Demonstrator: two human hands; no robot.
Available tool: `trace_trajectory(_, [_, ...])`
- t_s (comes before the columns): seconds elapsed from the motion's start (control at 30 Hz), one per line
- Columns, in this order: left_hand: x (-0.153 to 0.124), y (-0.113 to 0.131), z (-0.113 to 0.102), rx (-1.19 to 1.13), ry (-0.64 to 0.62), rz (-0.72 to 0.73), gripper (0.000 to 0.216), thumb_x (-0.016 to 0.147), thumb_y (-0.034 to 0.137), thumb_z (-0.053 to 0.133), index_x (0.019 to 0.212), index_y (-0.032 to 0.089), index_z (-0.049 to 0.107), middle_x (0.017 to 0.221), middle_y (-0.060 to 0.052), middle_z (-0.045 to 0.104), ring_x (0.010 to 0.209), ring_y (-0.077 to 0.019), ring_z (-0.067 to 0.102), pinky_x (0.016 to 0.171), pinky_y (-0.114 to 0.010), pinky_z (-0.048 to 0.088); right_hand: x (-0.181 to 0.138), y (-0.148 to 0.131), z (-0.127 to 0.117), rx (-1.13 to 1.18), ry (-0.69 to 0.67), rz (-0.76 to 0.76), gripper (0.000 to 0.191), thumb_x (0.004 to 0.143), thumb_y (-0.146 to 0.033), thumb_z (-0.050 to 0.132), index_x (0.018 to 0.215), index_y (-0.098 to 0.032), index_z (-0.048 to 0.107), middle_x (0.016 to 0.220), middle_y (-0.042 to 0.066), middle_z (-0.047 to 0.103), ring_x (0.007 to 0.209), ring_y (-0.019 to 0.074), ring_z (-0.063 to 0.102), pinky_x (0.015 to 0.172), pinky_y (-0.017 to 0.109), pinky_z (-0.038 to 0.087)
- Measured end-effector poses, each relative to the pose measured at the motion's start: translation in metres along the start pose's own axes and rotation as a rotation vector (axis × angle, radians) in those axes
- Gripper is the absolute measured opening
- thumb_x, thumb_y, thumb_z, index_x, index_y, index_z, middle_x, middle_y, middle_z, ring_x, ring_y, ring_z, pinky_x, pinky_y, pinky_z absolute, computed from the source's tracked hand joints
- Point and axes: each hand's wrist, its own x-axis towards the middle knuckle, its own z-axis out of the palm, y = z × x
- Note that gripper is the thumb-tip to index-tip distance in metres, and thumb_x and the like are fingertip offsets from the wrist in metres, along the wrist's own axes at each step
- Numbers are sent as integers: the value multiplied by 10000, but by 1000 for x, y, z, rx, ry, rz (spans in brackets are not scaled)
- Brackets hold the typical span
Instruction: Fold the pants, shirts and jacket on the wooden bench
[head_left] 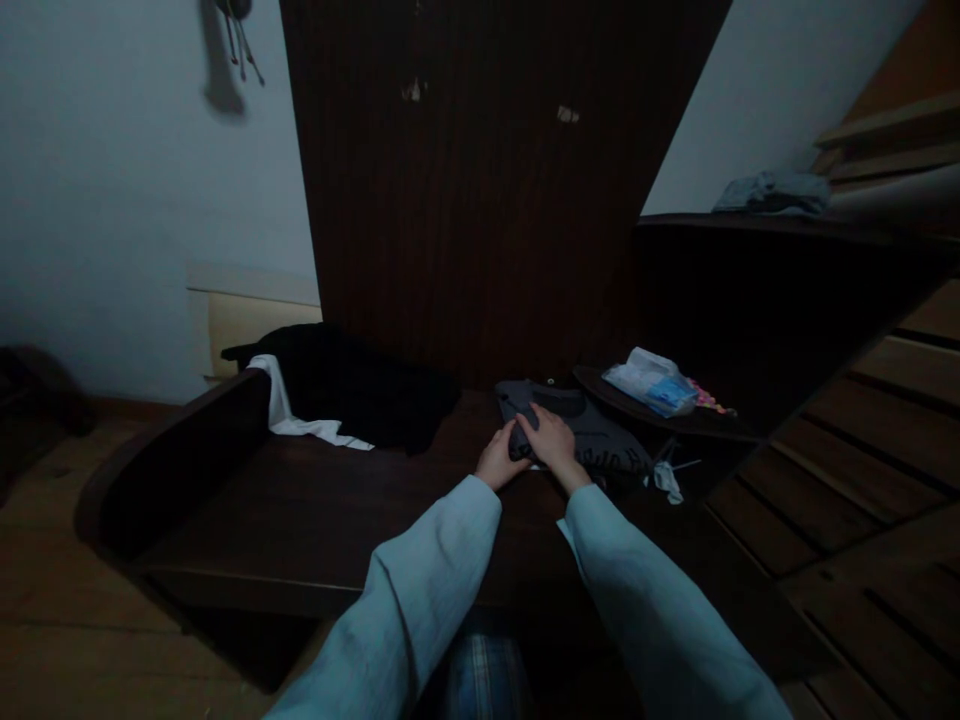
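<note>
A dark grey folded shirt [611, 440] with black lettering lies on the dark wooden bench [322, 525], toward its right side. My left hand [501, 459] is closed at the near left corner of the shirt, with its fingertips partly hidden by the cloth. Right beside it, my right hand [551, 440] grips the shirt from above, thumb and forefinger over a raised bit of fabric. The two hands almost touch. Under the shirt's front edge a small white patch shows.
Black clothing [360, 385] and a white cloth strip [289, 415] lie at the bench's left end, by a curved armrest [112, 490]. At right, a corner shelf [720, 425] holds a blue-and-white plastic packet [654, 382]. Folded cloth [776, 192] sits on the upper shelf.
</note>
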Motion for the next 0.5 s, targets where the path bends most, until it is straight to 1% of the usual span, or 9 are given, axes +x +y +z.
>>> trace_trajectory(0.07, [-4, -3, -15, 31, -56, 47, 781, 591, 217, 679, 1288, 161, 331, 1070, -99, 556, 897, -198, 566, 813, -335, 447, 0, 0, 3, 22, 35, 47, 417, 802, -440, 388, 1077, -176, 557, 1089, 139, 586, 996, 262, 533, 839, 394, 390])
trace_trajectory(0.13, [-7, -6, -38, 128, -55, 80, 675, 665, 272, 629, 1272, 161, 354, 983, -72, 584, 857, -182, 568, 806, -326, 447, 0, -1, 5, 53, 154, 90, 374, 797, -377, 391, 1048, -156, 559, 1048, 144, 595, 989, 265, 524, 851, 415, 375])
trace_trajectory(0.23, [-9, -15, -82, 336, 107, 76, 437, 761, 244, 506, 1179, 128, 454, 935, -82, 594, 904, -188, 541, 845, -322, 418, -10, -14, 10, 149, 464, 68, 330, 776, -258, 371, 1037, -129, 527, 1078, 155, 553, 1062, 268, 453, 900, 459, 324])
trace_trajectory(0.27, [-9, -18, -98, 397, 176, 59, 397, 770, 214, 481, 1157, 125, 470, 944, -87, 594, 915, -188, 535, 852, -318, 412, -15, -23, 13, 200, 531, 23, 319, 769, -222, 358, 1031, -134, 517, 1088, 153, 537, 1077, 260, 437, 909, 460, 319])
trace_trajectory(0.3, [-9, -21, -114, 459, 250, 40, 378, 772, 188, 462, 1145, 130, 476, 959, -89, 594, 933, -190, 527, 861, -317, 403, -21, -33, 15, 255, 553, -40, 308, 763, -196, 349, 1020, -146, 510, 1081, 145, 531, 1074, 249, 437, 909, 452, 326])
trace_trajectory(0.33, [-10, -25, -130, 523, 319, 19, 373, 770, 181, 460, 1140, 133, 479, 978, -94, 592, 954, -197, 518, 869, -320, 396, -27, -45, 19, 307, 534, -116, 295, 759, -177, 345, 1005, -164, 507, 1066, 132, 531, 1061, 238, 447, 904, 441, 337])
trace_trajectory(0.4, [-13, -31, -157, 648, 414, -19, 413, 758, 203, 486, 1166, 144, 460, 1101, -106, 555, 1042, -218, 477, 911, -332, 361, -38, -67, 28, 405, 403, -279, 285, 751, -152, 350, 989, -187, 501, 1033, 115, 534, 1018, 216, 479, 886, 403, 369])
trace_trajectory(0.43, [-15, -34, -168, 704, 428, -53, 456, 747, 219, 507, 1193, 153, 439, 1161, -106, 525, 1084, -231, 451, 928, -339, 342, -42, -77, 34, 451, 315, -334, 291, 745, -143, 353, 995, -190, 496, 1014, 109, 536, 975, 204, 503, 861, 377, 393])
trace_trajectory(0.5, [-19, -39, -185, 789, 385, -141, 519, 732, 238, 531, 1231, 167, 408, 1198, -103, 507, 1112, -246, 436, 929, -343, 333, -45, -90, 45, 525, 138, -371, 316, 733, -139, 367, 1023, -188, 484, 978, 96, 538, 849, 179, 544, 782, 332, 436])
